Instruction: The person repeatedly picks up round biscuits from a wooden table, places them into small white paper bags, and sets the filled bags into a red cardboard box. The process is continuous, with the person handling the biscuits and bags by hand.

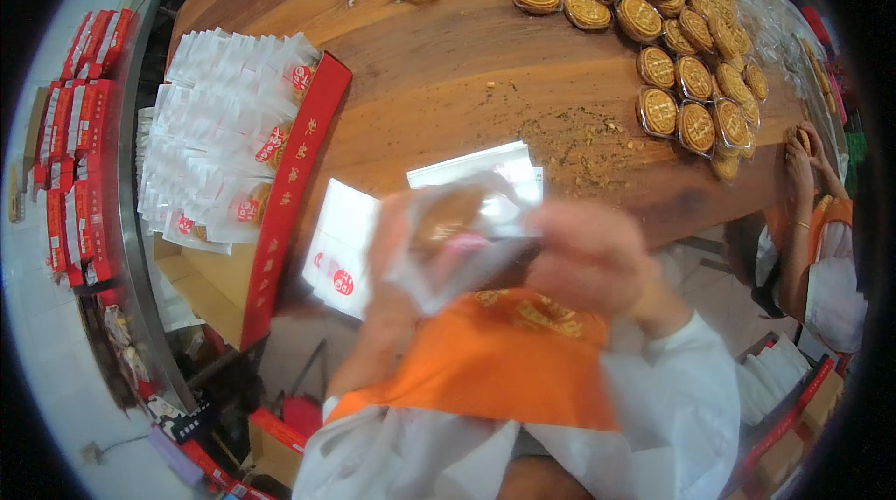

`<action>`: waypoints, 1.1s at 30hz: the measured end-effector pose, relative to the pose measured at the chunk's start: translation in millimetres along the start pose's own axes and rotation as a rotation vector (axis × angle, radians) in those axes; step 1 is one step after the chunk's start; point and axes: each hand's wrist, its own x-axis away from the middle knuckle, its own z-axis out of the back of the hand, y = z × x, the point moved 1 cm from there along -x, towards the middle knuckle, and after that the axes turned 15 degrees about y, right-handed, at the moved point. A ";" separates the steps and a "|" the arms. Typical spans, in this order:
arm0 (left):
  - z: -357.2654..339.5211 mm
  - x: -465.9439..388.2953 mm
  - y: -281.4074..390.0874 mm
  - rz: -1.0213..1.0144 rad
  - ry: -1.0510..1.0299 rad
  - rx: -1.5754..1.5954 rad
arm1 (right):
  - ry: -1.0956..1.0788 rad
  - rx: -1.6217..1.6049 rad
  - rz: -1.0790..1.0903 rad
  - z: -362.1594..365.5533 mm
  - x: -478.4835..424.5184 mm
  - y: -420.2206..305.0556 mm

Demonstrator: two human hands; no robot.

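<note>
My left hand (393,248) grips the left side of a translucent plastic bag (448,276) that has a round brown mooncake (448,220) inside. Blurred by motion, my right hand (588,255) is at the bag's right edge; whether its fingers pinch the bag cannot be told. Below the bag is my orange apron. Behind it a stack of white printed bags (476,163) lies on the wooden table. White bags with red print (343,241) lie just left of my left hand.
A red-edged carton (297,199) of bagged mooncakes stands at the table's left. Many mooncakes in clear trays (658,112) are heaped at the back right. Crumbs (588,143) litter the wood. A co-worker's hands (805,154) hold a mooncake at the right edge. Red boxes (91,115) are stacked far left.
</note>
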 end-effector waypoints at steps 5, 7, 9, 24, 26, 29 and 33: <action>139.6 -10.5 -6.3 0.019 0.442 0.066 | -0.232 1.284 0.010 99.2 -12.5 81.7; 191.4 7.9 -1.4 0.050 0.645 -0.007 | -0.352 1.532 -0.058 153.0 14.3 119.7; 217.6 20.1 4.1 0.154 0.829 -0.200 | -0.439 1.641 -0.183 170.5 24.1 127.2; 305.5 -14.3 -151.9 0.257 0.623 -0.858 | -0.218 1.562 0.213 218.0 39.4 171.6; 324.2 -4.8 -164.1 0.043 0.557 -1.287 | -0.145 1.455 0.165 202.9 23.6 159.9; 246.4 -13.6 -84.8 -0.138 0.896 -1.376 | -0.128 1.437 0.204 194.2 10.4 123.8; 111.0 -4.7 -16.1 -0.081 0.687 -0.697 | 0.214 0.786 -0.054 166.5 7.6 110.5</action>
